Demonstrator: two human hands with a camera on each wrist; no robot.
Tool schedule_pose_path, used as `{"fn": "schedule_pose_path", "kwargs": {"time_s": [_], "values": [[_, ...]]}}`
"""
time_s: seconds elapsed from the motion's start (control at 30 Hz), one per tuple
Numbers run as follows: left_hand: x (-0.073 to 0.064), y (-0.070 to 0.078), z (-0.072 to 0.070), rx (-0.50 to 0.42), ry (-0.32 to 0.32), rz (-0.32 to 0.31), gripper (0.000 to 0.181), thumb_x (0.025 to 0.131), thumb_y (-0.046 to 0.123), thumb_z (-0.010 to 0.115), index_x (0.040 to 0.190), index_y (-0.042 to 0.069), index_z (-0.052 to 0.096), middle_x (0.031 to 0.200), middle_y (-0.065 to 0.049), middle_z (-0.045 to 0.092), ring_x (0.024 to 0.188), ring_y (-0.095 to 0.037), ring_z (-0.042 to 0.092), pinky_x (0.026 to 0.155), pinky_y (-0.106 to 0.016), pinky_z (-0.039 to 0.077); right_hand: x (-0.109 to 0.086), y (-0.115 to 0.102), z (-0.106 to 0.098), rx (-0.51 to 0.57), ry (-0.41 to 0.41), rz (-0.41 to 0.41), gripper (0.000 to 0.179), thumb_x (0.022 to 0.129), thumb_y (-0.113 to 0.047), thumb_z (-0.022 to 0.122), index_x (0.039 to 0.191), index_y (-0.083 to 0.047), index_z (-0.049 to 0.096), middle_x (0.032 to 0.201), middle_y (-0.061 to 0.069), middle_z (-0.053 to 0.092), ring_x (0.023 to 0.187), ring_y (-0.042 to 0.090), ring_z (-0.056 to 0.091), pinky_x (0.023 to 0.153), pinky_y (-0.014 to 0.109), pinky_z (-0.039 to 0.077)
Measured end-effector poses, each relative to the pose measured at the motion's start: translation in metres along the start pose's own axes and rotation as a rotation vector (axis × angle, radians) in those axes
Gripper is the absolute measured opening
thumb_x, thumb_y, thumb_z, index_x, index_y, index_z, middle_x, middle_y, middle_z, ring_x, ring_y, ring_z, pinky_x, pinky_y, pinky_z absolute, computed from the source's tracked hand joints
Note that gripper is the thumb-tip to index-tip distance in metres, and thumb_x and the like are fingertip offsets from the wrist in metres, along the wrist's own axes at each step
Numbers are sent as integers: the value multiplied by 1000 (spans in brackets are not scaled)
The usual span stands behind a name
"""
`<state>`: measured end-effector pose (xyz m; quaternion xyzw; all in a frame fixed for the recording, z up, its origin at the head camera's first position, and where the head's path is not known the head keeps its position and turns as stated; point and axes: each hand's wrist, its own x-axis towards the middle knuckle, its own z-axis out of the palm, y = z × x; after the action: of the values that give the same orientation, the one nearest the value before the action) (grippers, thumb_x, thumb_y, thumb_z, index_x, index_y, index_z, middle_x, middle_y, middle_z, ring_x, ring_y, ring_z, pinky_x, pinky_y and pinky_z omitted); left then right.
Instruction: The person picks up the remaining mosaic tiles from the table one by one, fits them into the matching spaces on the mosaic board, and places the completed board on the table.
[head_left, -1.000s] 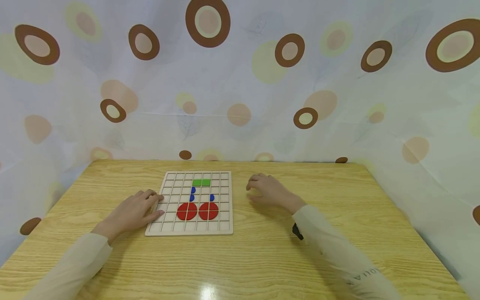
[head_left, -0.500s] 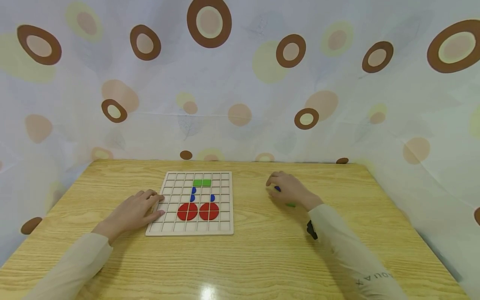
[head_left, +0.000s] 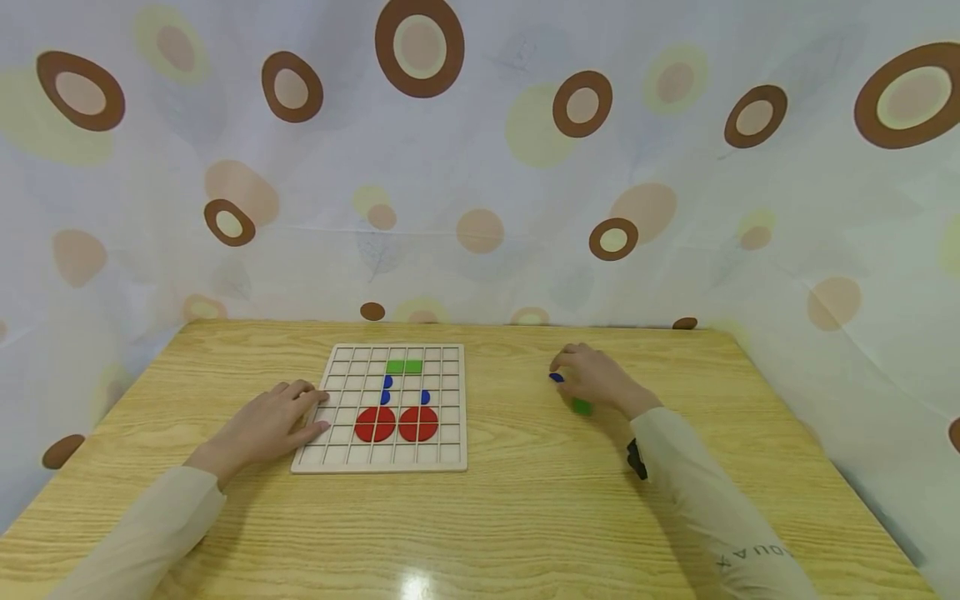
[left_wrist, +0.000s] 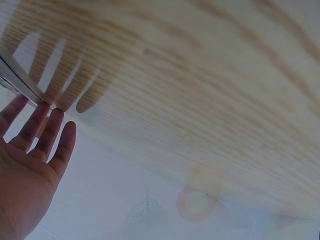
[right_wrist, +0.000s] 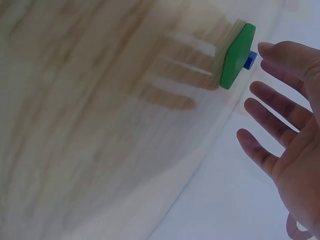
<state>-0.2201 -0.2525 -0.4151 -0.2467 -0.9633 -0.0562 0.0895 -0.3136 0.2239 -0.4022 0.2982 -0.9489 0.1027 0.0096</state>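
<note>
A pale square grid board (head_left: 345,450) lies left of centre in the head view. Set into it are two red discs (head_left: 375,424) made of sections, several small blue half-round pieces (head_left: 385,397) and two green squares (head_left: 404,367). My left hand (head_left: 270,423) rests on the board's left edge, fingers extended. My right hand (head_left: 596,379) is over the right part of the table, fingers spread and loosely bent, holding nothing. Just by its fingertips lies a loose blue piece (head_left: 556,377). A green piece (head_left: 581,407) shows partly under the palm; the right wrist view shows this green piece (right_wrist: 237,57) near the thumb.
The wood-grain table (head_left: 480,533) is backed and flanked by a white curtain (head_left: 480,150) with brown and pastel circles. A black strap (head_left: 637,458) shows under the right sleeve (head_left: 697,492).
My right hand has moved right, from beside the board to the loose pieces, and the blue and green pieces have come into view. My left hand has stayed on the board.
</note>
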Motion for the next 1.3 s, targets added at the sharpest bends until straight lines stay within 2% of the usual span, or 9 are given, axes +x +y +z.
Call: {"fn": "schedule_pose_path", "kwargs": {"time_s": [0.27, 0.97, 1.3], "values": [[0, 1, -1, 0, 13, 3, 43, 87, 37, 59, 118, 7, 59, 111, -11, 58, 97, -29, 56, 83, -47, 47, -4, 6, 0, -6, -13, 5, 25, 85, -16, 63, 109, -10, 63, 115, 12, 57, 109, 35, 51, 93, 61, 36], [0, 0, -1, -1, -12, -14, 45, 88, 39, 58, 120, 8, 58, 114, -11, 57, 101, -30, 55, 84, -49, 46, -3, 5, -1, -34, -34, -13, 26, 86, -16, 63, 111, -11, 64, 114, 12, 58, 105, 32, 53, 90, 55, 42], [-1, 2, -3, 1, -3, -4, 44, 88, 38, 58, 119, 7, 58, 113, -11, 57, 99, -30, 56, 84, -48, 47, -3, 1, -5, -33, -32, -15, 25, 86, -15, 62, 110, -9, 64, 115, 12, 58, 107, 33, 52, 90, 57, 41]]}}
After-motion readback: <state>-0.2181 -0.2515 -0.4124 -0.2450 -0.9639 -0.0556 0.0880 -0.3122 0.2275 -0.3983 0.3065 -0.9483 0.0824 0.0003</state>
